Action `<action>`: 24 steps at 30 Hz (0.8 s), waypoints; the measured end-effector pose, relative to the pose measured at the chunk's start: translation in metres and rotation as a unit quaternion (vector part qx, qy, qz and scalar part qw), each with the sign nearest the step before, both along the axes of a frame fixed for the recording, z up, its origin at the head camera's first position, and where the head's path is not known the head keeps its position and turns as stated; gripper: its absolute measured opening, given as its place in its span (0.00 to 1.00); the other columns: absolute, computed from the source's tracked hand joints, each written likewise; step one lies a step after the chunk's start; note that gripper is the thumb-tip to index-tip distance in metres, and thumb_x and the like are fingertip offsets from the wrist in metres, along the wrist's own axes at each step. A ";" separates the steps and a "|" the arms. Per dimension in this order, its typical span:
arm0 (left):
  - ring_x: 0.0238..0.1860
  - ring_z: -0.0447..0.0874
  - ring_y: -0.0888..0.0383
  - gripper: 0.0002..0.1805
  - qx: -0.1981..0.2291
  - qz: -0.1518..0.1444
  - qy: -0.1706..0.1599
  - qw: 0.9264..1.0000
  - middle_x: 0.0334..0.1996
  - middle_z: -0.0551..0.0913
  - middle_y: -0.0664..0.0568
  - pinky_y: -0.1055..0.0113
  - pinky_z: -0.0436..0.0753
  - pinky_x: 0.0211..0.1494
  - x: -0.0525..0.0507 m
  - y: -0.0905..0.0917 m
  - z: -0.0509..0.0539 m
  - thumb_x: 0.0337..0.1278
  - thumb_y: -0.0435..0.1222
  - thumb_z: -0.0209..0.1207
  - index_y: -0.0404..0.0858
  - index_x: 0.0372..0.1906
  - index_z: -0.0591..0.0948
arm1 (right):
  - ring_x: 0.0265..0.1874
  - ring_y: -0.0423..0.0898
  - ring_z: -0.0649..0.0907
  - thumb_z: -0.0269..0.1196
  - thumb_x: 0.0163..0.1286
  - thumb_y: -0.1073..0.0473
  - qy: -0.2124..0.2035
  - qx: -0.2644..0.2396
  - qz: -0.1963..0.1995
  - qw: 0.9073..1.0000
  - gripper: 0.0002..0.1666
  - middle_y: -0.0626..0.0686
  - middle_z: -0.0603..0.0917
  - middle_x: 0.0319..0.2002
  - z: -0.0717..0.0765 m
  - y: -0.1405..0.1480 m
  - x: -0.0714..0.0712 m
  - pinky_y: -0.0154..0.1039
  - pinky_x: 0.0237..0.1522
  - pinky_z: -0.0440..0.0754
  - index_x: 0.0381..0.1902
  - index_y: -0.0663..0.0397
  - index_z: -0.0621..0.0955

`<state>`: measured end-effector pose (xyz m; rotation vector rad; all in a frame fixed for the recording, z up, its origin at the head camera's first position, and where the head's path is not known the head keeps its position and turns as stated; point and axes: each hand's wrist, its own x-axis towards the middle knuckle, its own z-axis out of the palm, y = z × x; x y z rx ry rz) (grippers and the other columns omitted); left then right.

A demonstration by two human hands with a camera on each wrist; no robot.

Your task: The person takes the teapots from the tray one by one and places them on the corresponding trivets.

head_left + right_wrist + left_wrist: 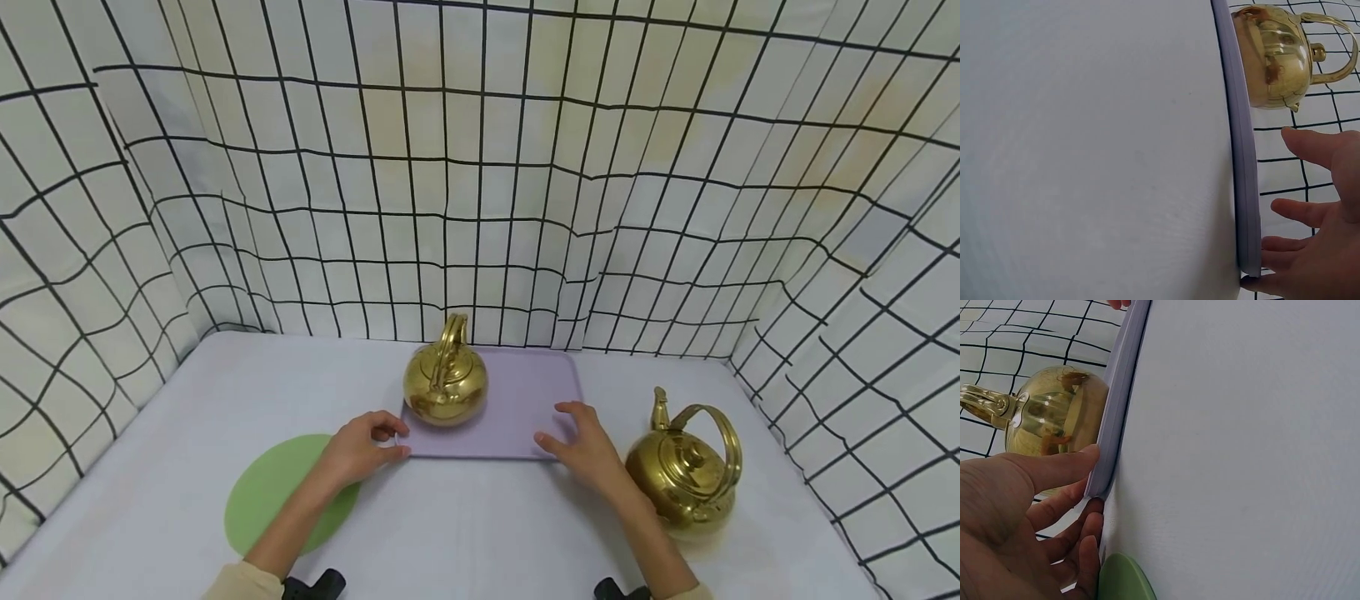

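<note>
A shiny brass teapot [445, 385] stands on the left part of a flat lilac tray [517, 404]. At the tray's front left corner is my left hand [362, 448]. In the left wrist view its thumb [1069, 467] presses the rim and the other fingers curl round the corner, so it pinches the tray. My right hand [588, 446] is at the front right corner with thumb and fingers spread. In the right wrist view its lower fingers [1285, 259] lie along the tray's end, while the thumb is clear of it.
A second brass teapot [684, 471] with a raised handle stands on the white table [465, 533], right of my right forearm. A round green mat [281, 475] lies partly under my left forearm. White walls with a black grid [480, 192] surround the table's back and sides.
</note>
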<state>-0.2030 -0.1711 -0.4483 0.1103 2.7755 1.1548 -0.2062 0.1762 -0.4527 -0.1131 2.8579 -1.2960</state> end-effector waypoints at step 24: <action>0.51 0.88 0.46 0.13 0.107 0.080 0.030 0.991 0.52 0.87 0.40 0.67 0.82 0.39 -0.004 -0.007 0.012 0.68 0.37 0.64 0.35 0.52 0.85 | 0.76 0.74 0.64 0.71 0.68 0.52 0.005 0.082 0.063 0.995 0.33 0.75 0.66 0.75 -0.002 0.002 0.008 0.69 0.76 0.63 0.66 0.63 0.79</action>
